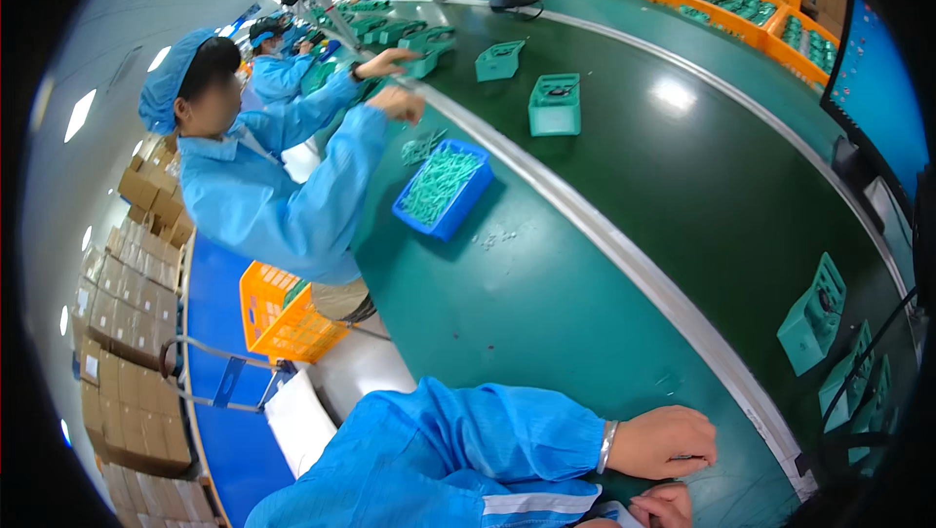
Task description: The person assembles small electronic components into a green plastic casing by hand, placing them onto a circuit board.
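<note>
Beyond the counter's (546, 333) metal rail (624, 257) lie green trays (802, 345), nearer the curled left hand (665, 442) than the right hand (665, 506); what either grip holds, I cannot tell.

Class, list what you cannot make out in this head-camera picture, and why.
All in the head view:
- Left hand: its curled fingers hide whatever it may hold.
- Right hand: cut off by the lower edge.
- Scattered pieces beside the blue bin: too small to identify.

No readable text, white carton label (91, 368) too small to read
</note>
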Tool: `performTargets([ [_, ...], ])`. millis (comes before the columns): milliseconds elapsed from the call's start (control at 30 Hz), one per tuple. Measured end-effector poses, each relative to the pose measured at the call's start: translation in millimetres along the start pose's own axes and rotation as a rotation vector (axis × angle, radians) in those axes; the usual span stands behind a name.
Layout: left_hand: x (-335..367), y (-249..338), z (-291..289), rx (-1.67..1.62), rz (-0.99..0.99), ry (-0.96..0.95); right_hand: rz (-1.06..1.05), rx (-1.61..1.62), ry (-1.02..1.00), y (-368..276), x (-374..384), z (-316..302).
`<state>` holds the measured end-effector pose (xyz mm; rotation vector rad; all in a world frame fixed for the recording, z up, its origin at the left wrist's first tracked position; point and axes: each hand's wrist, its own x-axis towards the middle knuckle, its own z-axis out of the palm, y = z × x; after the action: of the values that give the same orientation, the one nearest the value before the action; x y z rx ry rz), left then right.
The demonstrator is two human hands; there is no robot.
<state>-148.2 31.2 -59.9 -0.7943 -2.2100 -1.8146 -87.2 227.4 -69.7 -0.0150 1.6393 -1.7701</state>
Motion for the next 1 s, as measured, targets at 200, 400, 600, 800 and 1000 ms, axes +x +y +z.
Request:
performTargets([
  [200,3.0,1.8,1.3,-0.017,-0.013,-0.045,0.219,-0.110,-0.119,17.3,-7.7,-30.2],
  [400,-0.9,3.2,-3.9,0.031,-0.041,-0.069,0.513,0.436,-0.298,11.9,-8.0,-50.8],
  [600,2.1,4.6,-2.7,0.001,-0.025,-0.034,-0.602,-0.465,-0.296,-33.2,-8.0,-14.4],
  [800,-2.5,-4.6,-3.1,-0.001,-0.028,-0.029,-0.541,-0.910,-0.495,33.6,7.1,-28.0],
  [1000,2.6,2.6,-0.7,-0.006,-0.014,-0.033,-0.604,-0.481,-0.273,-6.0,-9.9,-30.3],
])
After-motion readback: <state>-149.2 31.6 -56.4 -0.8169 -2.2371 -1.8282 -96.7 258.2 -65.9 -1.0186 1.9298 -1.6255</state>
